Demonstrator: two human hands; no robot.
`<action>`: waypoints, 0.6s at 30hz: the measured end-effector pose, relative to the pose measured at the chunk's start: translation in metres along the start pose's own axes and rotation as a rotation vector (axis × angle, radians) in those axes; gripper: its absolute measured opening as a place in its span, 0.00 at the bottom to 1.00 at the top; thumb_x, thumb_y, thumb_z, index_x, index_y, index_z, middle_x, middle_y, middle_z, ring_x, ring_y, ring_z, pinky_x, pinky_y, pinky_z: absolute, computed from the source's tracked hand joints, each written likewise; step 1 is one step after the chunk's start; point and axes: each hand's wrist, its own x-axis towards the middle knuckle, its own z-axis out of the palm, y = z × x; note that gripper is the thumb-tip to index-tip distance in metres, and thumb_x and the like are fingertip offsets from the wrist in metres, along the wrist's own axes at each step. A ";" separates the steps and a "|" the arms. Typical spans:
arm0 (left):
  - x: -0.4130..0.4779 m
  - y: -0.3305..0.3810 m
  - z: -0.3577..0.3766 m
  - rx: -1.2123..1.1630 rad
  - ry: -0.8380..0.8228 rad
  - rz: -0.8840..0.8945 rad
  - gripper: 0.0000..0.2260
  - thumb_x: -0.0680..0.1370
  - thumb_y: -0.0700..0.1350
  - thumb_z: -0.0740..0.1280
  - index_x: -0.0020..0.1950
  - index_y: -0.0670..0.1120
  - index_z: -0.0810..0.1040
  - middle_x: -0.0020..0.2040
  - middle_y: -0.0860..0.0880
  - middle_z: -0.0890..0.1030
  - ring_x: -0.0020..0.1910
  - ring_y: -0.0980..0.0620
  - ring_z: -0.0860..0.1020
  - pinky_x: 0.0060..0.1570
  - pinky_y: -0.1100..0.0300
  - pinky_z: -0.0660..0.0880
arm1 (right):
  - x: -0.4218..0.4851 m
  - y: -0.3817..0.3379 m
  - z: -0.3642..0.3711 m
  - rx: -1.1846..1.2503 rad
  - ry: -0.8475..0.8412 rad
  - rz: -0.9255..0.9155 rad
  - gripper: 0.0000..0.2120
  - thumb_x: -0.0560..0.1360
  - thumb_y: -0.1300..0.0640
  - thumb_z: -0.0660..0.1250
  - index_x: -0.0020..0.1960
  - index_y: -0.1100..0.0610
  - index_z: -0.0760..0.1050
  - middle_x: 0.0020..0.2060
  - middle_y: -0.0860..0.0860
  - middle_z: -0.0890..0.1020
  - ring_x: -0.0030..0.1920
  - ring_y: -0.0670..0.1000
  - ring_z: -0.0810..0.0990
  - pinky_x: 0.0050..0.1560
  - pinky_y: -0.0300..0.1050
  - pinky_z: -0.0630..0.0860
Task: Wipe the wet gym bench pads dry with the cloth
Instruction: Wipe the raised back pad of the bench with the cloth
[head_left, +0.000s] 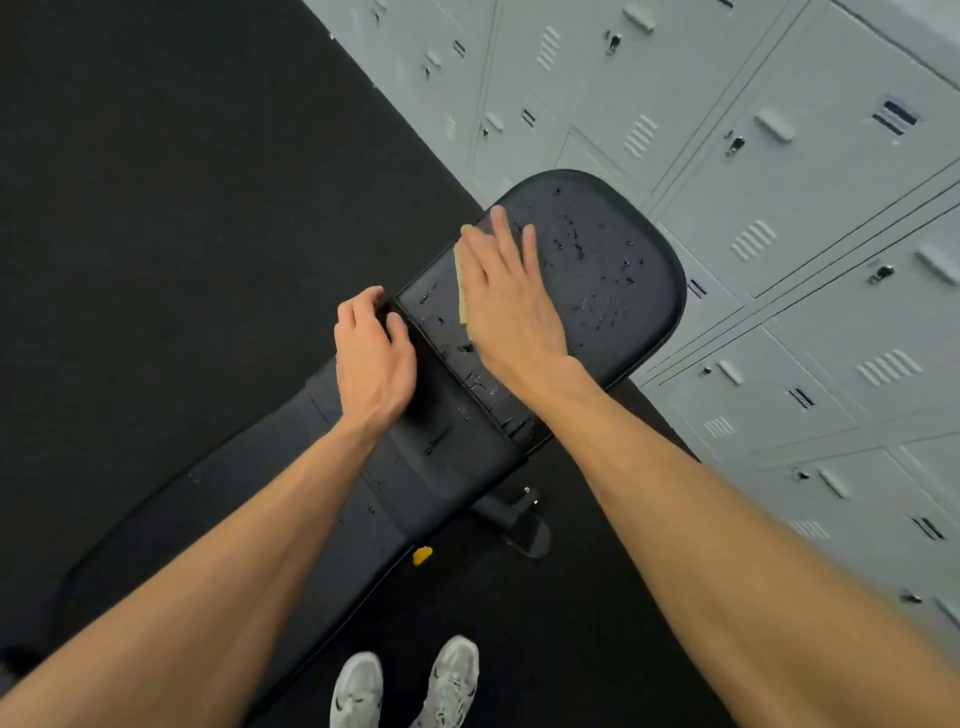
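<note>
A black gym bench runs from lower left to the centre. Its seat pad (613, 270) carries many water droplets, mostly on the right half and along the near seam. My right hand (511, 306) lies flat, fingers spread, pressing a yellow cloth (460, 291) onto the seat pad's left part; only the cloth's left edge shows from under the palm. My left hand (371, 358) curls over the pad's left edge at the gap between seat and back pad (291, 493). The back pad has a few droplets near the gap.
Grey metal lockers (779, 208) line the wall right behind the bench's far end. Black rubber floor (156, 208) spreads to the left. The bench's foot (527, 530) and a yellow knob (422, 555) sit under the bench. My grey shoes (405, 686) stand at the bottom.
</note>
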 end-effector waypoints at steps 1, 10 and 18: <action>0.001 -0.006 0.002 0.016 -0.003 -0.021 0.18 0.89 0.47 0.58 0.78 0.45 0.72 0.75 0.46 0.75 0.73 0.47 0.73 0.70 0.55 0.67 | 0.002 -0.006 0.009 -0.047 -0.018 -0.047 0.28 0.86 0.65 0.51 0.85 0.70 0.57 0.87 0.65 0.57 0.87 0.69 0.51 0.87 0.68 0.49; 0.006 -0.013 0.009 0.112 0.006 0.063 0.17 0.90 0.47 0.56 0.74 0.42 0.75 0.69 0.42 0.79 0.66 0.41 0.76 0.69 0.49 0.69 | 0.028 -0.011 0.016 -0.247 -0.119 -0.366 0.29 0.91 0.52 0.42 0.89 0.62 0.50 0.89 0.60 0.50 0.89 0.62 0.47 0.88 0.63 0.46; 0.015 -0.006 0.011 0.115 -0.005 0.033 0.13 0.89 0.45 0.53 0.63 0.44 0.76 0.57 0.47 0.82 0.55 0.43 0.77 0.64 0.47 0.70 | 0.042 -0.021 -0.002 -0.159 -0.158 -0.199 0.37 0.78 0.62 0.33 0.86 0.66 0.55 0.87 0.67 0.51 0.88 0.67 0.49 0.88 0.61 0.48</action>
